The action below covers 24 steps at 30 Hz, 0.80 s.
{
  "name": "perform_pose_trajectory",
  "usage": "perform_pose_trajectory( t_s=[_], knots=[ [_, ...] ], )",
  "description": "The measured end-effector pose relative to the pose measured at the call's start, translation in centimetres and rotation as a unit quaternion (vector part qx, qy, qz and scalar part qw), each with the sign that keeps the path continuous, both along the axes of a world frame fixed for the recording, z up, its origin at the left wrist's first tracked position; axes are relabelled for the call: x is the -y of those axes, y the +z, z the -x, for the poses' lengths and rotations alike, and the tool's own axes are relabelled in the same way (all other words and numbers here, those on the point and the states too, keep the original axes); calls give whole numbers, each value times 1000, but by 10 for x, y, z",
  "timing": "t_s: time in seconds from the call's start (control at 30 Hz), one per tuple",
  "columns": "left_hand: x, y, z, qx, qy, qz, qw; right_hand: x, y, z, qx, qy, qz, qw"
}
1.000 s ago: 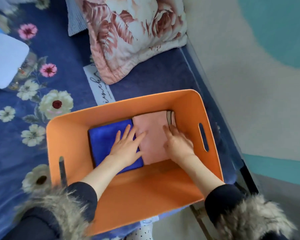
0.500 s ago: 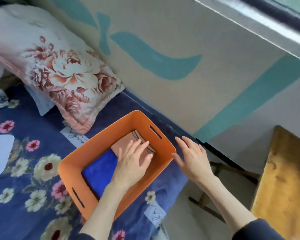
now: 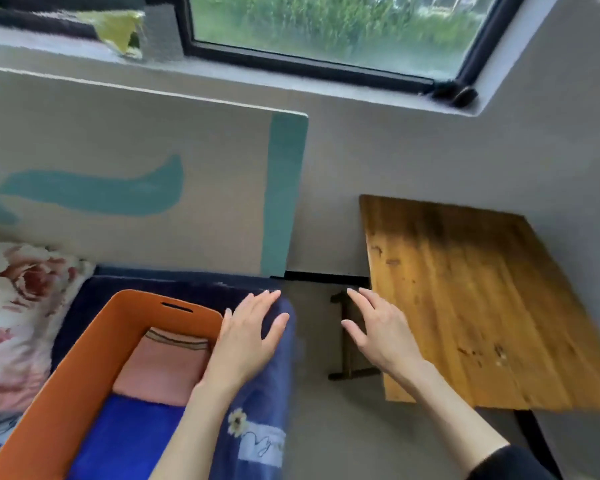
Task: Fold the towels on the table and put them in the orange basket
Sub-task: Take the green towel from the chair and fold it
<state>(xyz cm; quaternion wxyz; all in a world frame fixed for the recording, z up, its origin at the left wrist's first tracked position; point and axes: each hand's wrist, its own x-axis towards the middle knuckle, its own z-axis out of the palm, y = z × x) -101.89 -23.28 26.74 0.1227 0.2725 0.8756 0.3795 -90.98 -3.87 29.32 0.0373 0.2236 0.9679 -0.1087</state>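
Observation:
The orange basket (image 3: 84, 341) sits on a bed at the lower left. Inside it lie a folded pink towel (image 3: 163, 368) at the far end and a folded blue towel (image 3: 125, 441) at the near end. My left hand (image 3: 246, 337) hovers over the basket's right rim and the bed's edge, fingers straight and spread, holding nothing. My right hand (image 3: 378, 327) is out over the floor between the bed and the wooden table (image 3: 482, 299), fingers relaxed and empty. No towel shows on the table top.
A blue flowered bedspread (image 3: 260, 410) covers the bed, with a floral pillow (image 3: 18, 313) at the left. A painted headboard panel (image 3: 146, 174) and a window (image 3: 326, 26) stand behind. Grey floor (image 3: 319, 427) separates bed and table.
Both hands have left the towels in the basket and moved right. The view has swung up and right, bringing the wooden table and the window into sight.

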Motion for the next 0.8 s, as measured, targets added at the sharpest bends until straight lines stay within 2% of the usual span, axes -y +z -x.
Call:
perform_pose_trajectory(
  t_s=[0.17,0.33,0.63,0.8],
  knots=[
    [-71,25,-50,-46,-114,3,992,-38,20,-100,-48,-103,12,993],
    [-143,53,-153,-85,-253,-3,964,-61,35,-237,-102,-227,6,968],
    [-217,70,-388,-128,-497,-21,858,-31,39,-502,-128,-468,-10,874],
    [-230,64,-517,-127,-618,-31,775,17,36,-623,-132,-589,-19,797]
  ],
)
